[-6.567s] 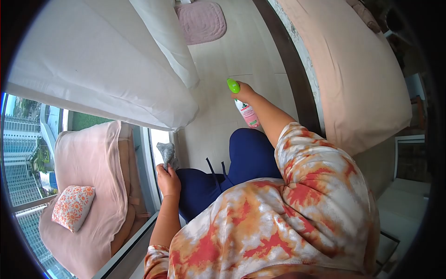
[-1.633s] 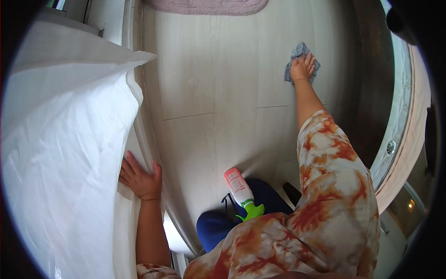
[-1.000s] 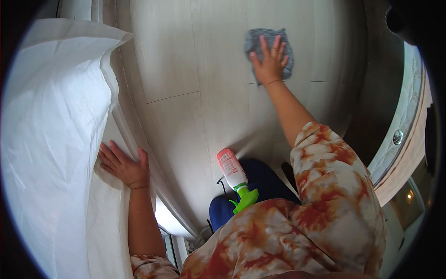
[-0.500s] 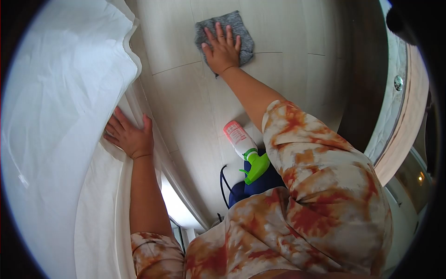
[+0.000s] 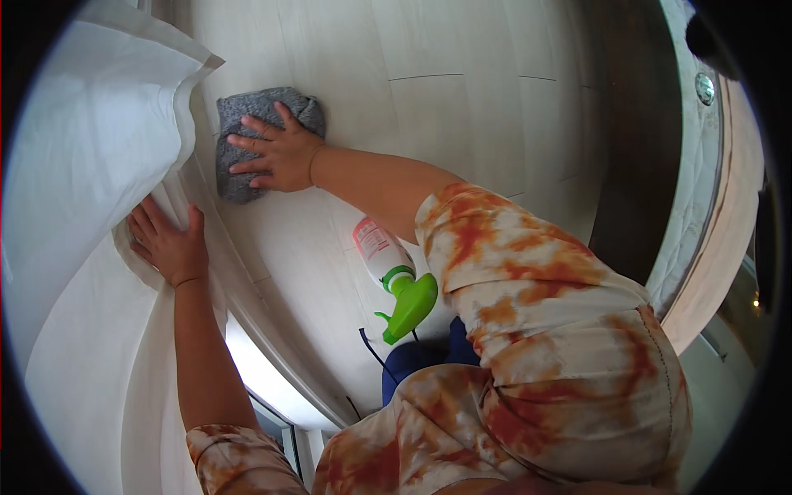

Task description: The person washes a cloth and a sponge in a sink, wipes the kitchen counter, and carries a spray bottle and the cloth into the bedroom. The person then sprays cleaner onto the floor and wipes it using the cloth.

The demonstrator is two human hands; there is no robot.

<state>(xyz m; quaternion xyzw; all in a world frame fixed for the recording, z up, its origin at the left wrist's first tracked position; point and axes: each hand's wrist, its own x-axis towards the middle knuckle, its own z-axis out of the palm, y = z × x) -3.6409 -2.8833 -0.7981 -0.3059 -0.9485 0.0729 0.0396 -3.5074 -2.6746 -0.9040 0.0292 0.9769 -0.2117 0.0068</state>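
Flat on a folded grey cloth (image 5: 239, 177), my right hand (image 5: 280, 157) presses it to the pale plank floor (image 5: 445, 115) with fingers spread. The cloth's left edge is close to the base of the wall. My left hand (image 5: 172, 243) lies open against the white curtain (image 5: 107, 124) and the ledge at the left, its fingertips at the curtain's edge. Between my arms a spray bottle (image 5: 381, 252) lies on the floor, white and pink with a green trigger head (image 5: 411, 305) pointing toward me.
A dark strip (image 5: 631, 124) borders the floor at the right, beside a quilted pale edge (image 5: 697, 148) with a shiny round button. My dark blue clothed legs (image 5: 404, 367) show below the bottle. A window (image 5: 272, 421) is at the lower left.
My right hand has slid the grey cloth left and toward me, up to the wall side. My left hand stays on the curtain and ledge. The whole view has shifted somewhat.
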